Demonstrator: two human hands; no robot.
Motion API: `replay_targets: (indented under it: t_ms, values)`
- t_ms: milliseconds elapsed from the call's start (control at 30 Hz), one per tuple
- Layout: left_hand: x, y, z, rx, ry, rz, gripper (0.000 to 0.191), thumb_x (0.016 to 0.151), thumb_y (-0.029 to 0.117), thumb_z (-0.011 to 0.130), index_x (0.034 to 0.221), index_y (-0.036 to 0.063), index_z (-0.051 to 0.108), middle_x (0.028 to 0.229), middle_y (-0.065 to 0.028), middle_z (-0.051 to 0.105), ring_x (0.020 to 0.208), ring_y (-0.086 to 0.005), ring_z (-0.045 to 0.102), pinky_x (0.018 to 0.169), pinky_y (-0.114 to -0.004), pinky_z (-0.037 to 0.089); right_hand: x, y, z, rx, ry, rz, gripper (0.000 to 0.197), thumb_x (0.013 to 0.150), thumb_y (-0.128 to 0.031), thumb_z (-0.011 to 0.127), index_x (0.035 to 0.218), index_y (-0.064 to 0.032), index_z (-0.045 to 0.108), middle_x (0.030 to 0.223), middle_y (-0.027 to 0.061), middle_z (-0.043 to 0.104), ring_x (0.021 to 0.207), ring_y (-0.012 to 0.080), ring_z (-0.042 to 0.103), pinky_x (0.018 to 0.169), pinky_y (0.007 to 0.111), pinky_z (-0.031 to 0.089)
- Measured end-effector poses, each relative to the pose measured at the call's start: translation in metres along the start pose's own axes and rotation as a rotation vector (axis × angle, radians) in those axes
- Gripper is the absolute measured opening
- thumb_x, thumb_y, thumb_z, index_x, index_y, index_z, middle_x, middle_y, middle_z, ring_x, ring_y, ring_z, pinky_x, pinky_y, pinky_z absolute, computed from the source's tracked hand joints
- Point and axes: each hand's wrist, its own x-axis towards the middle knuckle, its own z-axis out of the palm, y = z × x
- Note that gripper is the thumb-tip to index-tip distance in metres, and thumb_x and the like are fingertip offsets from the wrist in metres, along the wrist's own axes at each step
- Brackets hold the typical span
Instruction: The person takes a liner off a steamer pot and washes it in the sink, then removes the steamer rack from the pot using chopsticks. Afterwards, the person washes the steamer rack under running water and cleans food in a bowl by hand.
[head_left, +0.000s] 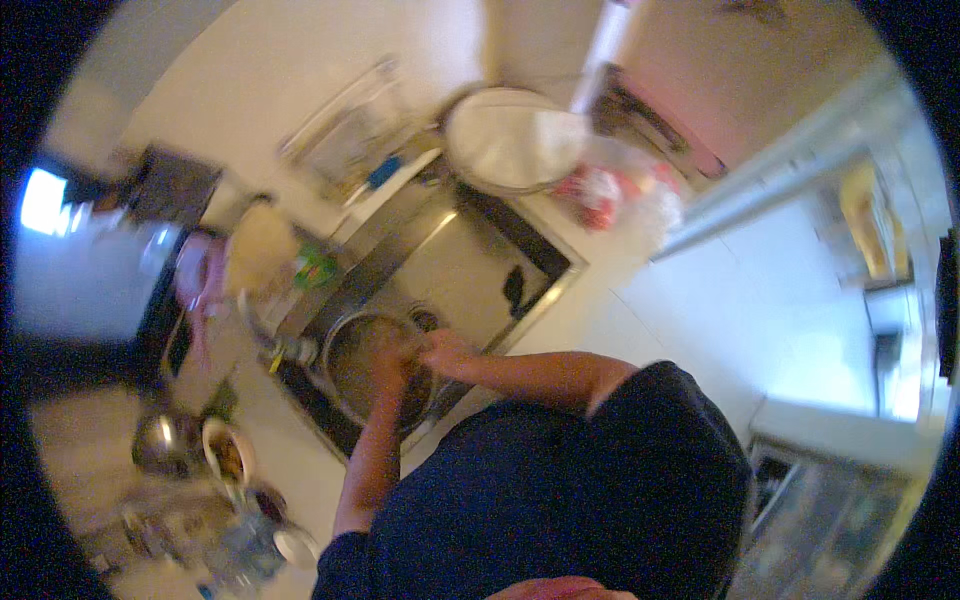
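Observation:
A large round metal bowl (346, 390) rests in the left part of a stainless steel sink (457, 262). My left hand (390, 358) is down inside the bowl, its fingers blurred. Near the bowl's right rim is my right hand (448, 352), close to my left; whether it grips the rim or something small cannot be made out. The bowl's contents are too blurred to name. Just beyond my right hand shows the round sink drain (424, 319).
A dark object (514, 289) lies in the sink's right side. Behind the sink are a large round pale lid or tray (506, 139), a red and white plastic bag (600, 191) and a blue-headed brush (384, 172). A green packet (313, 266), metal pot (169, 442) and white bowl (229, 454) stand left.

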Motion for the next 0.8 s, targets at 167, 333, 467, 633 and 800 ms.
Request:
replay_targets:
  t_ms: [167, 333, 467, 633, 800]
  values:
    - [-0.030, 0.104, -0.057, 0.375, -0.065, 0.172, 0.058, 0.075, 0.031, 0.061, 0.127, 0.0146, 0.042, 0.134, -0.0172, 0.034, 0.121, -0.0376, 0.035, 0.094, -0.047, 0.036, -0.006, 0.003, -0.029, 0.024, 0.014, 0.125, 0.029, 0.069, -0.022, 0.060, 0.085, 0.0022, 0.062, 0.074, 0.0147, 0.063, 0.066, 0.0238, 0.059, 0.061, 0.037, 0.046]
    - [-0.061, 0.099, -0.079, 0.290, 0.133, 0.060, 0.089, 0.061, 0.043, 0.072, 0.135, 0.0197, 0.029, 0.144, -0.0178, 0.008, 0.125, -0.0415, 0.027, 0.099, -0.048, 0.031, -0.010, -0.030, -0.042, 0.107, -0.016, 0.128, 0.025, 0.068, -0.016, 0.060, 0.082, 0.0040, 0.061, 0.069, 0.0137, 0.061, 0.061, 0.0196, 0.058, 0.056, 0.034, 0.046]
    - [-0.040, 0.092, -0.053, 0.071, 0.389, -0.007, 0.092, 0.054, 0.045, 0.076, 0.131, 0.0142, 0.036, 0.141, -0.0195, 0.017, 0.119, -0.0409, 0.036, 0.095, -0.046, 0.036, -0.005, -0.017, -0.045, 0.039, 0.004, 0.182, 0.023, 0.067, -0.014, 0.061, 0.080, 0.0055, 0.059, 0.065, 0.0109, 0.059, 0.058, 0.0167, 0.055, 0.052, 0.033, 0.044]
    - [0.002, 0.053, 0.004, 0.156, 0.267, 0.027, 0.054, 0.067, 0.031, 0.068, 0.115, 0.0104, 0.051, 0.121, -0.0188, 0.044, 0.103, -0.0373, 0.050, 0.084, -0.044, 0.044, -0.002, -0.033, -0.051, -0.099, -0.017, 0.176, 0.017, 0.066, -0.008, 0.060, 0.080, 0.0027, 0.060, 0.068, 0.0065, 0.060, 0.056, 0.0149, 0.054, 0.048, 0.031, 0.043]
    - [0.015, 0.045, 0.007, -0.112, -0.002, -0.062, 0.028, 0.075, 0.016, 0.057, 0.102, 0.0111, 0.058, 0.109, -0.0166, 0.053, 0.104, -0.0324, 0.049, 0.079, -0.045, 0.046, 0.012, 0.016, -0.040, 0.182, 0.025, 0.188, 0.016, 0.067, -0.003, 0.058, 0.081, 0.0028, 0.061, 0.072, 0.0063, 0.062, 0.059, 0.0146, 0.056, 0.051, 0.030, 0.044]
